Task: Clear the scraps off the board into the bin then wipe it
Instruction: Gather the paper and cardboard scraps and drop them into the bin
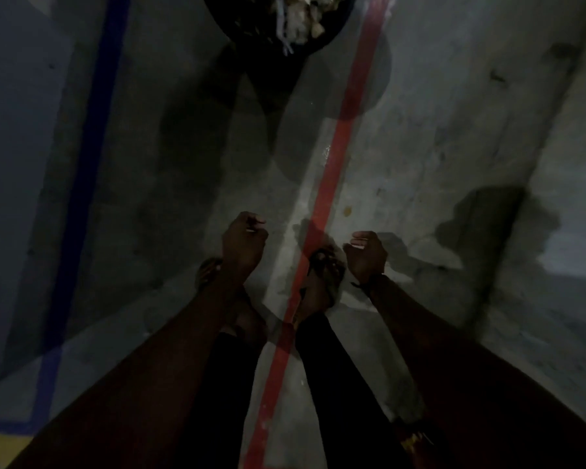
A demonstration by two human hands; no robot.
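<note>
A: Grey concrete floor (420, 130) under you, w/ a red stripe (332, 184) running up the middle and a blue stripe (82, 184) off to your left. Dim light, so go slow.

B: Where's the bin?

A: Top edge of view, straight ahead of you: dark round bin (332, 35), only its near part in frame, pale scraps (301, 18) already inside. It sits well apart from your hands. The board itself isn't in view at all, so I can't tell you where it is.

B: Hands?

A: Your left hand (242, 242) is curled into a loose fist, knuckles up. Your right hand (366, 255) is curled too, nails showing toward the red stripe. Whether either one is cupping scraps or holding nothing, can't tell; too dark and the palms are hidden. Thin dark band on your right wrist (369, 282). Your feet in sandals (325, 269) show just below the hands, the right one on the red stripe.

B: So which step is this?

A: My read: you're at the bin leg of the job, btw board and bin. Wiping isn't started as far as I can judge, and no cloth is in sight.

B: Next?

A: If you've got scraps in those fists, you need to step fwd, get both hands over the bin's mouth, then open them there. If they're empty, you need to turn back, find the board and a cloth. One small yellowish bit (347, 209) lies on the floor beside the red stripe, poss. a dropped scrap.
</note>
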